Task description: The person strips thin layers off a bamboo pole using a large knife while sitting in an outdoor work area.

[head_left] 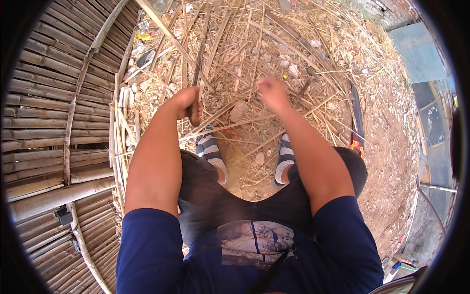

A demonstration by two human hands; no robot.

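My left hand (185,104) is closed round the wooden handle of a long-bladed knife (198,73). The narrow dark blade points away from me, and the handle's butt sticks out below my fist. A long pale bamboo strip (169,32) slants down from the far left and crosses the blade; I cannot tell whether they touch. My right hand (274,95) is raised over the littered ground between my feet and the far side. Motion smears its fingers, so whether it holds anything does not show.
Bamboo strips and shavings (230,63) cover the ground ahead. A hammer-like tool (307,84) lies beyond my right hand. Near my right knee rests a saw (356,117) with an orange-red handle. A bamboo-slat wall (58,117) rises at left; blue-grey panels (418,54) stand far right.
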